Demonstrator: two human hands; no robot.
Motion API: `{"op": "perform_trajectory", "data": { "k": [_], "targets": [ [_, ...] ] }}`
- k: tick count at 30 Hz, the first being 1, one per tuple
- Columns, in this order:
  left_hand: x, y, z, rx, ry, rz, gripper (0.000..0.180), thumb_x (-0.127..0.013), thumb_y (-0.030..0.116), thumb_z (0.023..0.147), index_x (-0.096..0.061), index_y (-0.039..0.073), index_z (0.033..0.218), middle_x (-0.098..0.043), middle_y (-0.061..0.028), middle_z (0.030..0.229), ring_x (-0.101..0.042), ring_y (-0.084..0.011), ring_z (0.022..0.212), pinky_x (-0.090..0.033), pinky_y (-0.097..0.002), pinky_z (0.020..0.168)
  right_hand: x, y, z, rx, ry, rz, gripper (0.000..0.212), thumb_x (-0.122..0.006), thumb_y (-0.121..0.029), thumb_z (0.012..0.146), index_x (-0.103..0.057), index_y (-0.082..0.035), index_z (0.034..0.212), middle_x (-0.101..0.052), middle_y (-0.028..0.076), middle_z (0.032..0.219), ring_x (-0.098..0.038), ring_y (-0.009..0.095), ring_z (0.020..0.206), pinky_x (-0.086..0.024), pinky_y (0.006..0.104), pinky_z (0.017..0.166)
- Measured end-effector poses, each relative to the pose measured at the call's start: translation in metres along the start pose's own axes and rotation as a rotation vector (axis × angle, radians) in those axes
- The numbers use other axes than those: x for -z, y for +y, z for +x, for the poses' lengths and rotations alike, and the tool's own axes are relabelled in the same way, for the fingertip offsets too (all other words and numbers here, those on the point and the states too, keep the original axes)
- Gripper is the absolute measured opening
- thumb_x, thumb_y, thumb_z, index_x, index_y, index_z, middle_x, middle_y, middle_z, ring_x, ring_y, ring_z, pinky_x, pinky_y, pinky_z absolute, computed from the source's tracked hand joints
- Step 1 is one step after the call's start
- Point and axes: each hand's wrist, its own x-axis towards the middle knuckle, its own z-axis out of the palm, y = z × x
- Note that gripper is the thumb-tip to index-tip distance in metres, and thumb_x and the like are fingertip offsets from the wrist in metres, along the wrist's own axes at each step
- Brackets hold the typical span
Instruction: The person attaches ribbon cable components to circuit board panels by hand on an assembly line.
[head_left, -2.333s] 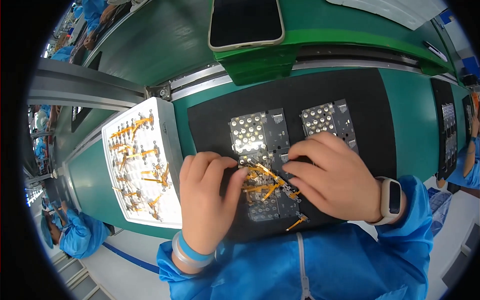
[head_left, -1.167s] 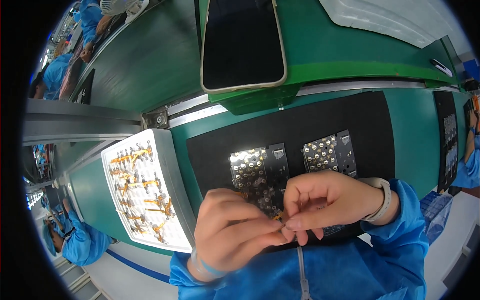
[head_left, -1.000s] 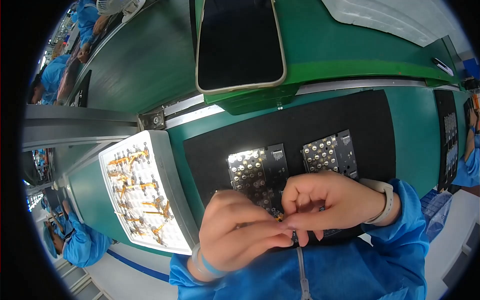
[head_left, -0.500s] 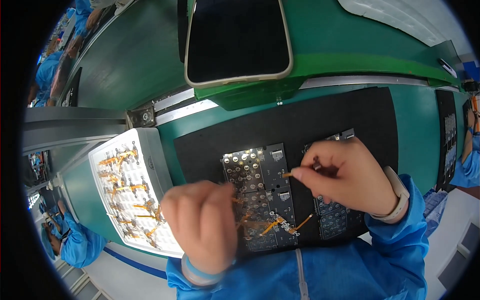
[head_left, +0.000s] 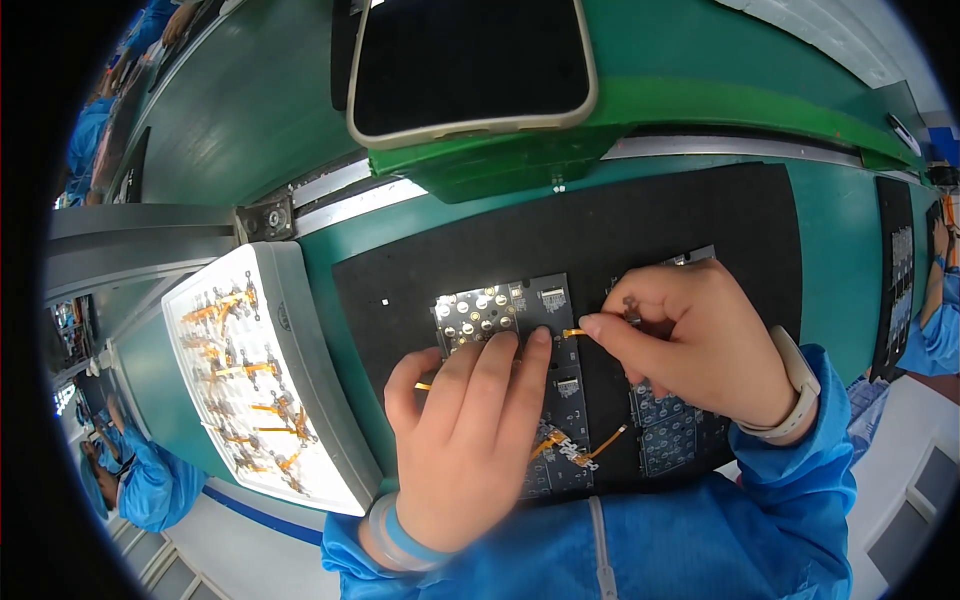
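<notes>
My right hand (head_left: 690,335) pinches a small flex cable; its orange end (head_left: 574,332) pokes out past the thumb toward a black circuit board (head_left: 566,300). Over that board lies my left hand (head_left: 465,440), fingers spread and its fingertips resting on the board beside the cable end. A yellow sliver shows between the thumb and forefinger of the left hand; I cannot tell whether it is gripped. Below the right hand, loose orange flex cables with metal parts (head_left: 568,448) lie on the board. A second circuit board (head_left: 668,440) is partly hidden under my right hand.
Both boards lie on a black mat (head_left: 700,205) on a green table. At left stands a white tray (head_left: 335,410) with several flex cables. A phone (head_left: 470,70) rests on a green stand (head_left: 480,175) at the back. Other people in blue are at the sides.
My left hand has moved right and come down onto the board, its fingers now spread. The right hand still holds the flex cable in nearly the same place.
</notes>
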Motion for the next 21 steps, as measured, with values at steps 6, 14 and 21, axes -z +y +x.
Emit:
{"op": "perform_trajectory", "data": {
  "k": [6,14,21],
  "targets": [
    [-0.0005,0.0016,0.0002,-0.002,-0.023,0.019,0.043,-0.055,0.013,0.076,-0.063,0.008,0.118,-0.055,-0.0069,0.111,-0.054,-0.0193,0.1,-0.038,-0.0446,0.092,-0.0007,0.0017,0.0007,0.036,0.014,-0.026,0.023,-0.067,-0.015,0.081,-0.058,0.0,0.067,-0.051,0.015,0.052,-0.052,0.029,0.044,-0.037,0.0344,0.043],
    [-0.0025,0.0018,0.0021,-0.001,-0.021,0.014,0.044,-0.054,0.013,0.076,-0.064,0.012,0.119,-0.054,-0.0071,0.109,-0.054,-0.0198,0.1,-0.039,-0.0454,0.093,-0.0016,0.0032,0.0019,0.06,0.027,-0.04,0.024,-0.067,-0.016,0.08,-0.058,0.0,0.066,-0.052,0.016,0.053,-0.054,0.032,0.047,-0.039,0.0355,0.044],
    [-0.0004,0.0033,0.0036,-0.002,-0.031,0.056,0.043,-0.053,0.012,0.077,-0.064,0.015,0.119,-0.055,-0.0078,0.107,-0.054,-0.0212,0.099,-0.039,-0.0461,0.096,-0.0011,0.0015,-0.0001,0.066,0.005,-0.036,0.017,-0.068,-0.016,0.082,-0.06,-0.002,0.076,-0.056,0.012,0.052,-0.058,0.025,0.046,-0.041,0.0308,0.044]
  ]
}}
